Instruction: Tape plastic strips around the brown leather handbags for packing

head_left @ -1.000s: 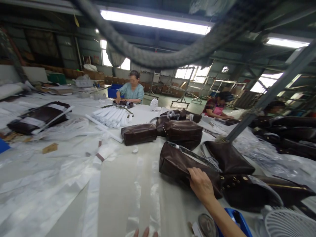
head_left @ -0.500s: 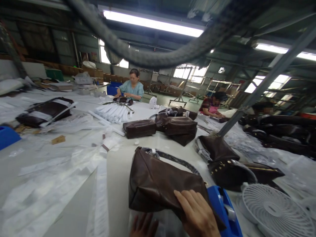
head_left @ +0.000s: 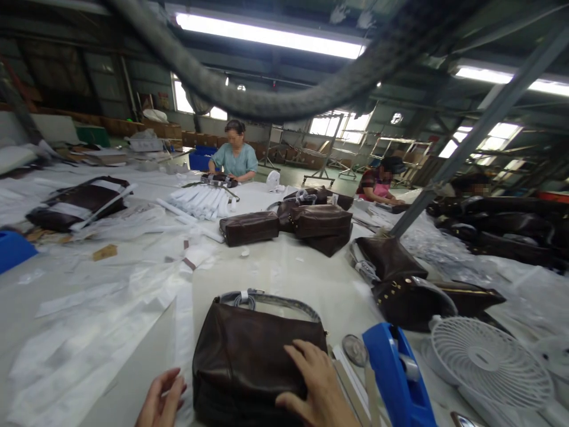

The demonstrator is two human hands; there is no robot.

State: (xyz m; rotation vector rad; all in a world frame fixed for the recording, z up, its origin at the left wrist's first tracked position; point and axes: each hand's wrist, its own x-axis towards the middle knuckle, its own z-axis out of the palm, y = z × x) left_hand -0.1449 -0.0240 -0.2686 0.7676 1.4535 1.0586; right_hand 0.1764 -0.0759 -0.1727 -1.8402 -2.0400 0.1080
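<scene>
A dark brown leather handbag [head_left: 253, 350] lies on the table close in front of me. Its strap [head_left: 284, 301] runs along the far edge, with a cord bundle in a white wrap near its left end. My right hand [head_left: 322, 382] rests on the bag's right part, thumb and fingers spread over the leather. Just left of the bag is my left hand [head_left: 160, 398], its fingers loosely bent and apart, with nothing in it.
Right of the bag stand a blue tape dispenser [head_left: 402, 379] and a white fan [head_left: 489, 362]. More brown bags [head_left: 322, 220] lie farther back. White paper rolls [head_left: 200, 201] and a co-worker [head_left: 235, 155] are across the table. A slanted metal post [head_left: 471, 130] rises at right.
The handbag has come left and toward me and now lies flatter. My left hand has come out from beneath it to its left side. My right hand has shifted left, its fingers more spread.
</scene>
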